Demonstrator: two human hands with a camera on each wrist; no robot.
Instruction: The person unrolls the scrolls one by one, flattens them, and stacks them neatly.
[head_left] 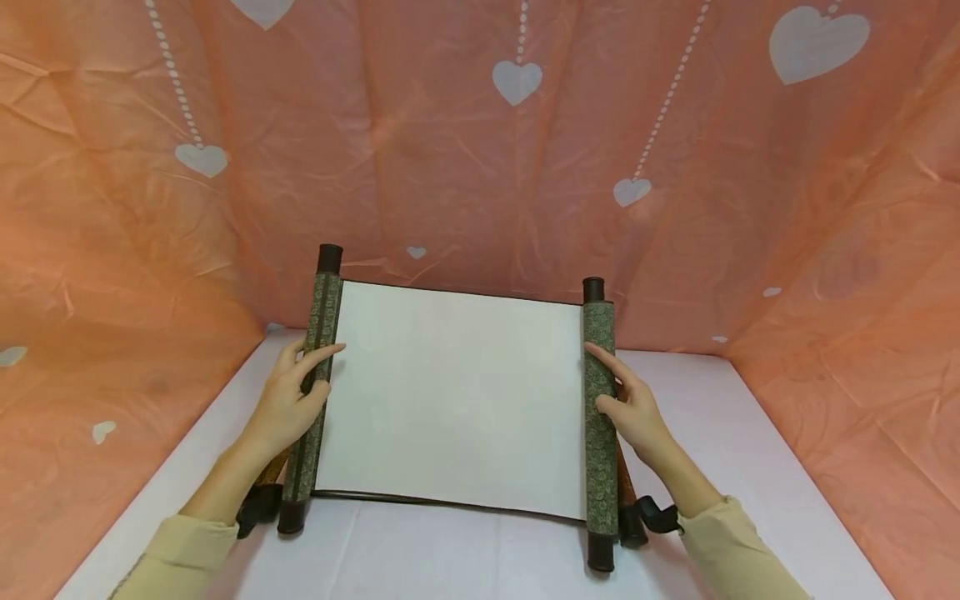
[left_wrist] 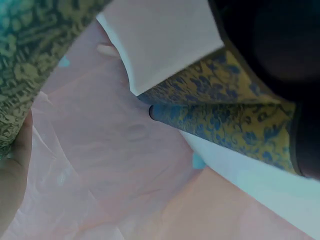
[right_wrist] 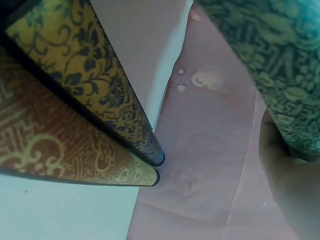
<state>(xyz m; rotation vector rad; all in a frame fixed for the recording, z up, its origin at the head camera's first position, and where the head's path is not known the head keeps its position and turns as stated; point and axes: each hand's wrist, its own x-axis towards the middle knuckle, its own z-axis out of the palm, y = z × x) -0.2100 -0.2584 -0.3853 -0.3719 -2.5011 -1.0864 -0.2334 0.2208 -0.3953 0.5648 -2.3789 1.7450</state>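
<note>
The scroll (head_left: 457, 400) is lying unrolled near the middle of the white tabletop (head_left: 750, 433), its blank sheet stretching between a left roller (head_left: 315, 392) and a right roller (head_left: 600, 417), both wrapped in green patterned brocade. The likely trouble is the rolled ends springing inward or the sheet creasing, should either side be getting uneven pressure. The left hand (head_left: 288, 404) is resting on the left roller, grip spread, forefinger lying straight across onto the sheet's edge. The right hand (head_left: 633, 408) is pressing the right roller likewise, fingers extended rather than curling round it. Orange heart-printed cloth (head_left: 480, 142) is hanging behind and at both sides.
</note>
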